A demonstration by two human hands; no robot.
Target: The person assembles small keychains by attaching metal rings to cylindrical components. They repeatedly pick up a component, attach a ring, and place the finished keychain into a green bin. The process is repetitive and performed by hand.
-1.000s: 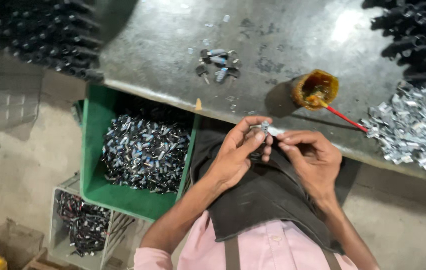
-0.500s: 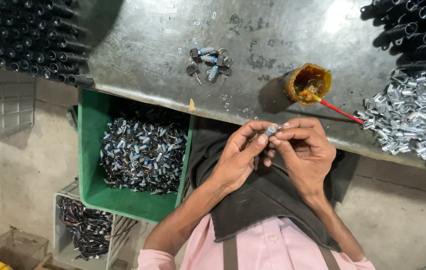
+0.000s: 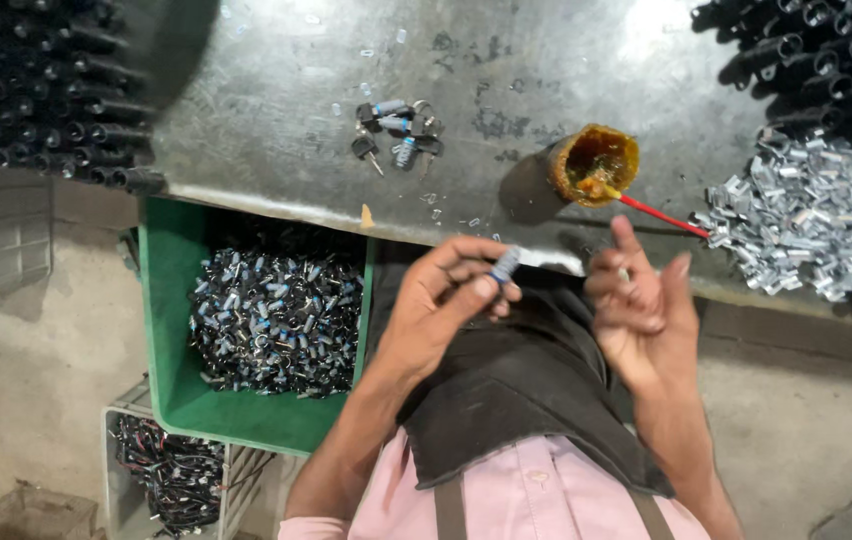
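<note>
Grey metal worktable (image 3: 506,60), seen from above, with black tubular parts (image 3: 36,90) stacked at its far left and far right corners. Below its near edge, a green bin (image 3: 161,300) filled with small black-and-blue cylindrical parts (image 3: 276,320); beneath that, a white crate (image 3: 236,470) holding dark wired parts. On the table at right, a heap of small silvery metal pieces (image 3: 806,220). Beside the heap, an orange-stained pot (image 3: 596,165) with a red-handled stick (image 3: 661,215) resting in it. Near the table centre, a small cluster of keys and lock barrels (image 3: 398,125). The 2 hands are apart above a dark apron (image 3: 516,390): the left hand (image 3: 441,310) pinches 1 small blue-and-silver cylinder (image 3: 504,266) between thumb and fingertips, just short of the table edge; the right hand (image 3: 641,305) is open, fingers raised, holding nothing that can be made out.
</note>
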